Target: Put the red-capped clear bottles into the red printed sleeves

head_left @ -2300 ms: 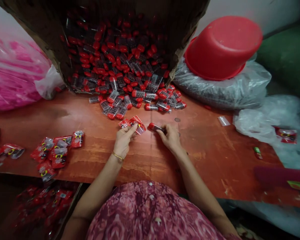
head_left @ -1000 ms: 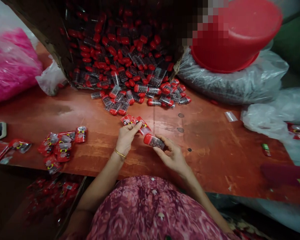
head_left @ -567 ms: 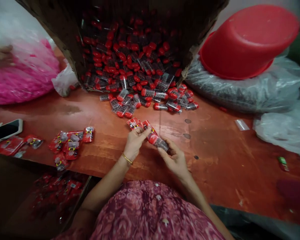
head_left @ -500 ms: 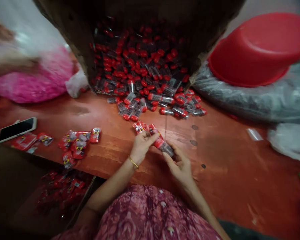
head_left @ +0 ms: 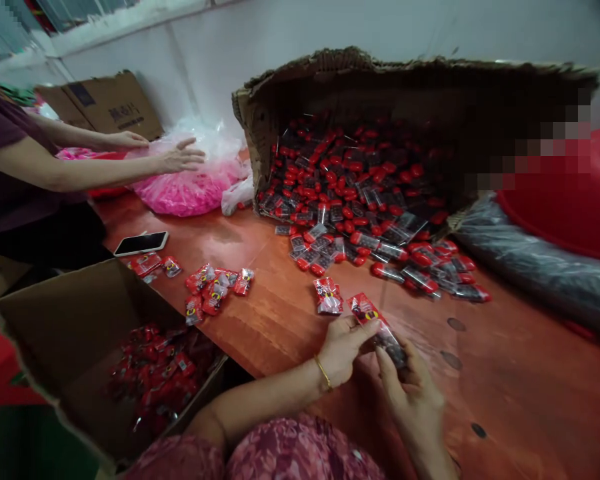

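Red printed packet (head_left: 365, 312) with a clear tube (head_left: 391, 348) at its end, pinched narrowly by the fingers of the left hand (head_left: 344, 348) and right hand (head_left: 413, 393), just above the reddish-brown surface (head_left: 520, 380), near a second packet (head_left: 329, 297) and spilled tubes (head_left: 387, 271).

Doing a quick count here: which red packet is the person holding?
The red-printed packet gripped between the left hand and right hand, its clear end showing dark contents; the other packets lie loose on the table.
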Demonstrator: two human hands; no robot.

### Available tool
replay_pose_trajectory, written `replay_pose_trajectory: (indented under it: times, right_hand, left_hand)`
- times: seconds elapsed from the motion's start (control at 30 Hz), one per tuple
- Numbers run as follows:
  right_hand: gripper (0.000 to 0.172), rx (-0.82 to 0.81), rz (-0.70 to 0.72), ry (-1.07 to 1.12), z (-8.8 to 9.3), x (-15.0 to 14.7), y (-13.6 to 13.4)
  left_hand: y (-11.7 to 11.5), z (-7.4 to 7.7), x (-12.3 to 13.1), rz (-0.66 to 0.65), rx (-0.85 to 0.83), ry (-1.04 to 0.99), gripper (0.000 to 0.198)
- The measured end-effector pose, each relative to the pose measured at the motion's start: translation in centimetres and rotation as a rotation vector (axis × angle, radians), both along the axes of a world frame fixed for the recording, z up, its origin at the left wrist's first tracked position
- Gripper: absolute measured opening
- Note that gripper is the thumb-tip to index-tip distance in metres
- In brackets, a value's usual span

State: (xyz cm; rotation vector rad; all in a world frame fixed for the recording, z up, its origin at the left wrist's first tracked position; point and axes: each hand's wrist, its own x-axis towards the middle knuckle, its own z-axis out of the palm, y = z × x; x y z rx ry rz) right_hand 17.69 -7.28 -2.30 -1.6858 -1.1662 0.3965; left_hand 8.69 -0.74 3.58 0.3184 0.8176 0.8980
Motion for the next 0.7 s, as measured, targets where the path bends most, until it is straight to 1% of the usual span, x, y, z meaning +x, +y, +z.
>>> replay_pose_trajectory:
  times: [0.07,0.17,0.27,0.37,0.47,0.6,0.7]
  right_hand:
    - [0.038,0.017,0.007,-0.078,0.9,-0.5,-0.1]
    - [0.033,0.119,0.019,-0.244,1.9,-2.0,-0.3]
    - [0.033,0.200,-0.013,-0.319,2.0,-3.2,0.2]
    - [0.035,0.211,0.007,-0.305,2.1,-3.6,0.9]
    - [0.036,0.219,0.047,-0.281,2.5,-3.7,1.7]
    - [0.034,0.247,0.008,-0.262,2.6,-3.6,3.3]
    - [0.035,0.204,-0.005,-0.159,2.4,-3.6,4.6]
  left_hand:
    - [-0.3,0.3,-0.5,-0.052,0.035,0.001,0.045]
    - [-0.7,0.2,-1.3,-0.104,0.134,0.044,0.035]
    - [-0.6,-0.2,-1.9,-0.087,0.190,0.051,0.029]
    - [0.2,-0.5,-2.3,-0.063,0.179,0.012,0.028]
    - [1.1,-0.5,-2.5,-0.072,0.170,-0.011,0.031]
    - [2.3,-0.6,-2.1,-0.095,0.222,-0.004,0.035]
    - [3.7,-0.7,-1.9,-0.107,0.255,-0.001,0.032]
